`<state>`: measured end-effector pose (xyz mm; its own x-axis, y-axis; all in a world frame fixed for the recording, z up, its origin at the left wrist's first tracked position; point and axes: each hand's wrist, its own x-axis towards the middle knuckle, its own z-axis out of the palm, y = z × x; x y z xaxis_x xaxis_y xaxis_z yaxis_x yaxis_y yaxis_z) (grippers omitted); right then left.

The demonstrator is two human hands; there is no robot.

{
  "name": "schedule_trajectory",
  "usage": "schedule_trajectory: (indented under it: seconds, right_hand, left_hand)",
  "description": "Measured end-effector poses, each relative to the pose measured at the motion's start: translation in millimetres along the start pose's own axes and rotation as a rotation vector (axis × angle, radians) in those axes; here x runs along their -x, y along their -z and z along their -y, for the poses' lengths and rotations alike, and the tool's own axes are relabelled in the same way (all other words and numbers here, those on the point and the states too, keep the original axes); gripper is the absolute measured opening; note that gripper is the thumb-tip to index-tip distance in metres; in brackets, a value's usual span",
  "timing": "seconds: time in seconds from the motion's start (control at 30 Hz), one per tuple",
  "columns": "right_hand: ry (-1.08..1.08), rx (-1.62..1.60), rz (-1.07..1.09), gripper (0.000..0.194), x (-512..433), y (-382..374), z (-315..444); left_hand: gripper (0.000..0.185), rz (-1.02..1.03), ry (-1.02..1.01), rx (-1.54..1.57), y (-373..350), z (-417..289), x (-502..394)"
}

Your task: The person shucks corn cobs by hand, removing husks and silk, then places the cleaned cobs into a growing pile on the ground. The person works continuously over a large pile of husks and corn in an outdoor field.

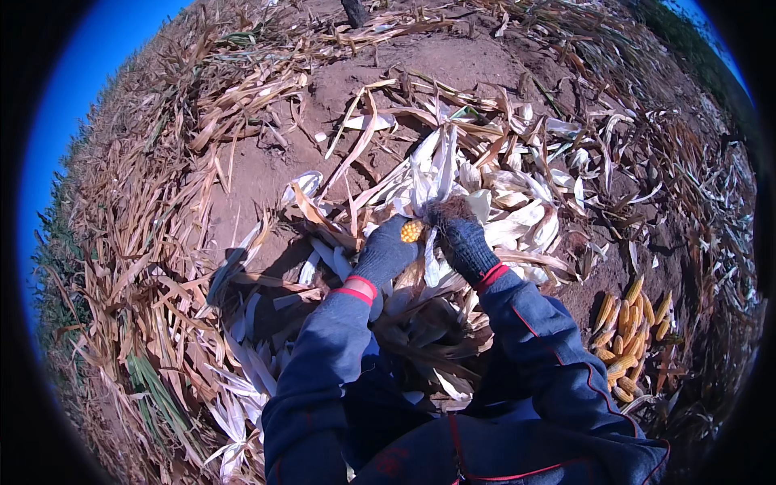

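Observation:
In the head view, my left hand, in a dark knitted glove with a red cuff, grips an ear of corn. Yellow kernels show at its exposed end; the rest is hidden by the glove. Close against it, my right hand, gloved the same way, is closed on a bunch of brown corn silk and pale husk. White husk leaves fan out just beyond both hands. A heap of pale husks lies to the right of them, and more husks are beneath my wrists.
Husked yellow ears are piled on the ground at my right. Dry corn stalks and leaves cover the left side. Bare brown soil shows ahead, with a dark stump-like post at the far edge.

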<state>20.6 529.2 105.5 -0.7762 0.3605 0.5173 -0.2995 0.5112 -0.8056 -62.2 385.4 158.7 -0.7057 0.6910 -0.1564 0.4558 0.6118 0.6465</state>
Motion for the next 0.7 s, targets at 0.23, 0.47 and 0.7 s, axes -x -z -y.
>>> schedule_trajectory:
  seconds: [0.23,0.47,0.7]
  right_hand:
    - [-0.836,-0.746,-0.211,0.034,-11.4,18.4,59.6]
    - [-0.495,-0.266,0.124,0.017,-16.2,26.4,32.2]
    - [-0.575,-0.752,-0.322,0.022,-15.2,11.5,21.2]
  left_hand:
    - [0.044,0.373,-0.016,0.725,20.8,-8.5,10.8]
    - [0.044,0.028,-0.153,-0.302,9.1,-13.7,9.5]
    - [0.038,-0.050,-0.040,0.032,-1.3,-21.3,9.1]
